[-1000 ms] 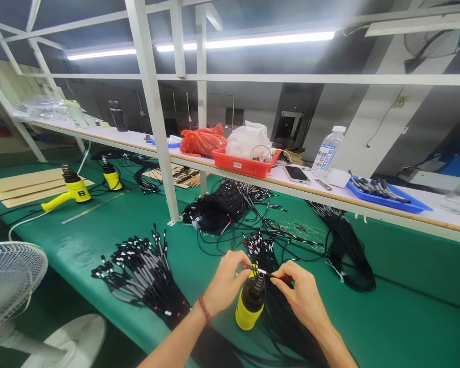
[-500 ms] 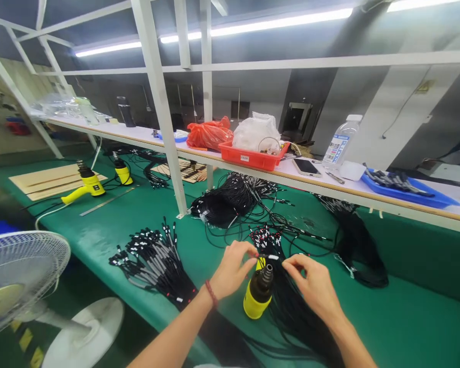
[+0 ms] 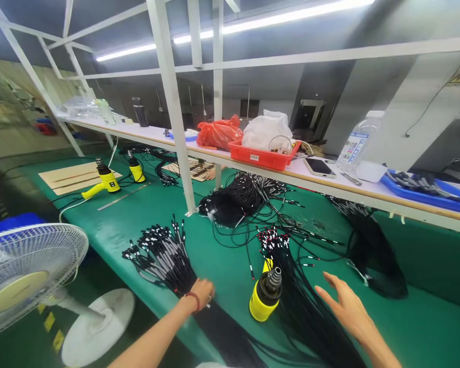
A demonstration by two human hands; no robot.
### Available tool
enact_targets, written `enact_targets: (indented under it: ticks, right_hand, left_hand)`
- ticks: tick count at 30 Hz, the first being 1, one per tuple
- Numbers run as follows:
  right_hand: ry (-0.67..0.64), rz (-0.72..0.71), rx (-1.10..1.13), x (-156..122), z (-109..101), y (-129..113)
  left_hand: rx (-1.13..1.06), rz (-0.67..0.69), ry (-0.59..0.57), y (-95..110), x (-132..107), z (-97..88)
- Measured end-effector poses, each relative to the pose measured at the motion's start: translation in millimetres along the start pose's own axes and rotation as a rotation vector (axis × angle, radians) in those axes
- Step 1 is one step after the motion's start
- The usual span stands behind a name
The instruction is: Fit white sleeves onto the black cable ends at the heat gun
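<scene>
A yellow heat gun [image 3: 266, 296] stands upright on the green bench mat, nozzle up. To its left, my left hand [image 3: 201, 294] rests curled at the end of a fanned bundle of black cables [image 3: 161, 260] with grey sleeves. Whether those fingers hold anything is hidden. My right hand [image 3: 347, 306] is spread open to the right of the heat gun, holding nothing. It hovers just beside a long bundle of black cables [image 3: 310, 312] with white-marked ends, apart from it.
Behind my hands, a tangled heap of black cables [image 3: 230, 204] lies below a white-framed shelf [image 3: 329, 186] holding a red tray [image 3: 262, 156], a phone [image 3: 318, 167] and a blue tray [image 3: 425, 191]. Several more heat guns stand far left. A white fan [image 3: 26, 266] stands beside the bench.
My hands have parted: the left moved left onto the grey-sleeved bundle, the right moved right and opened. The short cable held between them no longer shows there. The view has shifted slightly.
</scene>
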State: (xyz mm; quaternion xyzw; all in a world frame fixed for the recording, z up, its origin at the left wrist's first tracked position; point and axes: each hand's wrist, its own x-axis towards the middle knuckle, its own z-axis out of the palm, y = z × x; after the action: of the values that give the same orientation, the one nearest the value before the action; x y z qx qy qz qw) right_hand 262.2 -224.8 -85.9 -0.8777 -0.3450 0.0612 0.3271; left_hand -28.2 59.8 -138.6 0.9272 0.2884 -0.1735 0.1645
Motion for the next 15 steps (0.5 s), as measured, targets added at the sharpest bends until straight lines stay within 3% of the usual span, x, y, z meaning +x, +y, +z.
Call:
enact_targets:
  ticks: [3,6,12,15]
  right_hand:
    - [-0.001,-0.042,0.023,-6.2,0.3,-7.5]
    - [0.033,-0.064,0.036,-8.5,-6.9,-15.2]
    - [0.101,-0.062,0.060,-18.0,-38.6,-36.5]
    - [0.101,-0.071,0.105,-28.7,-52.7,-59.2]
  left_hand:
    - [0.043,0.021,0.012,-2.5,-2.4,5.8]
    - [0.070,0.050,0.038,-3.3,-4.0,-5.0]
    - [0.080,0.179,0.028,-5.3,-21.7,-58.1]
    - [0.061,0.276,0.034,11.5,-45.1,-92.3]
